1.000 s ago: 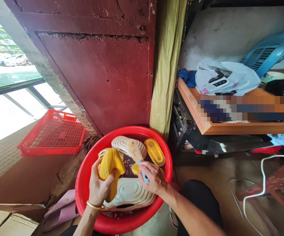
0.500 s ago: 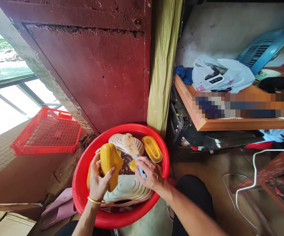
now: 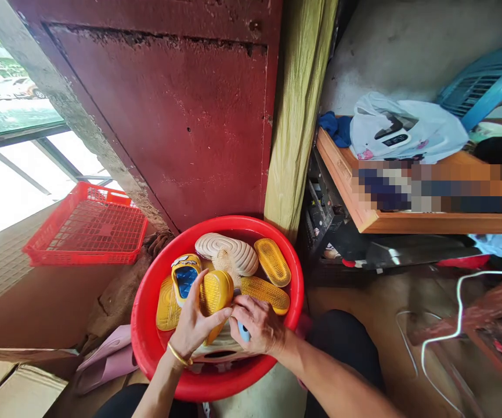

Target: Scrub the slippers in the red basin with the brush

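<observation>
My left hand (image 3: 196,325) reaches into the red basin (image 3: 146,342), fingers curled tight around a yellow slipper (image 3: 216,293) held above the cream shoe (image 3: 227,255). My right hand (image 3: 257,325) meets it, fingers wrapped closed on a blue brush handle (image 3: 243,332)

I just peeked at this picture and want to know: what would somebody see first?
First the big red basin low in the middle, packed with yellow slippers and a cream one. Over it, the left hand grips a yellow slipper while the right hand holds a blue-handled brush against it. A red basket sits to the left by the dark red door.
</observation>
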`<state>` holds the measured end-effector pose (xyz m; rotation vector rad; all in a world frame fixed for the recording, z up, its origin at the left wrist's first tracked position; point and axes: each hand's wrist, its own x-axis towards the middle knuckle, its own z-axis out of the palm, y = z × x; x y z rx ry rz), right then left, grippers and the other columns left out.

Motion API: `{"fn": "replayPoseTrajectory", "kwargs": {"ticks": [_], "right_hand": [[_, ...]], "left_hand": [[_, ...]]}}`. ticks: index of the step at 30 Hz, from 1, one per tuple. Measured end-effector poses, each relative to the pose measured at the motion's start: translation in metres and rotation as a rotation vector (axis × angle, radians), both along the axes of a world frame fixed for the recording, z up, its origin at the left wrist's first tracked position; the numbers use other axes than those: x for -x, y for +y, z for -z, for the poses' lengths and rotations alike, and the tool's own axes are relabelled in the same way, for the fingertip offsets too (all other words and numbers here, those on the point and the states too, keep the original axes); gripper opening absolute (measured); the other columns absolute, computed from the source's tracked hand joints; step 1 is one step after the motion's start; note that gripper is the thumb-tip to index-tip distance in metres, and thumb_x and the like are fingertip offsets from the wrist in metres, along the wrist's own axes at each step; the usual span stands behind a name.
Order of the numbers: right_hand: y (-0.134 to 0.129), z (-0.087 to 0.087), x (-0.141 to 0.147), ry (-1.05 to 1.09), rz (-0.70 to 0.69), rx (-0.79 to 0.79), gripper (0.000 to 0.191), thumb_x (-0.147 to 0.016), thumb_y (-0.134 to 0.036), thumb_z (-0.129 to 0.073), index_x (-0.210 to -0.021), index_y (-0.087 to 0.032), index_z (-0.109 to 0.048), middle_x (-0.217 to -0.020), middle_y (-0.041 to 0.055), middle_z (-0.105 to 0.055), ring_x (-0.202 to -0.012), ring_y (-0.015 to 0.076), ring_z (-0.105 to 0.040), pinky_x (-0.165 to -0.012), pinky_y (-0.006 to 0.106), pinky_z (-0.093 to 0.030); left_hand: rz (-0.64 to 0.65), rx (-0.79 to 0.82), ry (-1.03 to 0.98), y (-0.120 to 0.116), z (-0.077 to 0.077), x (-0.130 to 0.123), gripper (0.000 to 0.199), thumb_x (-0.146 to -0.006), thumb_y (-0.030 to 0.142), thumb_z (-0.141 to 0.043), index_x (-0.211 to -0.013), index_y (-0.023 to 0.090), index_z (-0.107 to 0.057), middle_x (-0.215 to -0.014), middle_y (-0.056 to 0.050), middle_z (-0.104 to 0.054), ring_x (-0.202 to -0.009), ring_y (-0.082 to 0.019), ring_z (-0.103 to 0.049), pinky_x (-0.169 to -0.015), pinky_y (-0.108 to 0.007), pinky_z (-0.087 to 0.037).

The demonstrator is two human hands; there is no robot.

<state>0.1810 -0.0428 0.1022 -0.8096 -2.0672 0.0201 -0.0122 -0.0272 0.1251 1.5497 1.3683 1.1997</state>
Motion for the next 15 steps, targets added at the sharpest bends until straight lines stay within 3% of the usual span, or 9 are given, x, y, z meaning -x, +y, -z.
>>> {"fn": "replayPoseTrajectory", "kwargs": {"ticks": [4, 8, 10, 15], "right_hand": [[0.003, -0.006, 0.0, 0.056, -0.05, 0.014, 0.017, -0.096, -0.021, -0.056, -0.111, -0.019, -0.062, -0.104, 0.0112, -0.072, -0.09, 0.0215, -0.073, -0.075, 0.031, -0.061], [0.01, -0.013, -0.003, 0.137, -0.019, 0.031, 0.02, -0.095, -0.018, -0.057, -0.115, -0.021, -0.061, -0.107, 0.0108, -0.073, -0.1, 0.0227, -0.073, -0.086, 0.034, -0.062], [0.014, -0.016, -0.007, 0.174, 0.012, 0.045, 0.02, -0.094, -0.017, -0.058, -0.114, -0.022, -0.062, -0.105, 0.0097, -0.073, -0.1, 0.0224, -0.074, -0.088, 0.034, -0.062], [0.015, -0.018, -0.015, 0.201, 0.031, 0.044, 0.018, -0.093, -0.017, -0.059, -0.111, -0.021, -0.062, -0.106, 0.0112, -0.073, -0.1, 0.0232, -0.074, -0.091, 0.035, -0.061]], "left_hand": [[-0.117, -0.065, 0.107, 0.004, 0.002, 0.006, 0.097, -0.06, 0.061, -0.088, -0.138, 0.016, -0.05, -0.13, -0.017, -0.061, -0.125, -0.041, -0.057, -0.114, -0.059, -0.042], [-0.206, -0.04, 0.028, 0.006, 0.002, 0.015, 0.093, -0.061, 0.065, -0.085, -0.133, 0.017, -0.05, -0.127, -0.016, -0.061, -0.121, -0.04, -0.058, -0.11, -0.06, -0.044], [-0.258, -0.028, -0.058, 0.008, 0.001, 0.022, 0.089, -0.062, 0.066, -0.084, -0.129, 0.018, -0.052, -0.124, -0.014, -0.062, -0.116, -0.036, -0.06, -0.106, -0.055, -0.047], [-0.482, -0.13, -0.173, 0.015, 0.002, 0.052, 0.079, -0.066, 0.072, -0.077, -0.121, 0.02, -0.056, -0.098, -0.003, -0.06, -0.084, -0.022, -0.059, -0.076, -0.037, -0.054]]}}
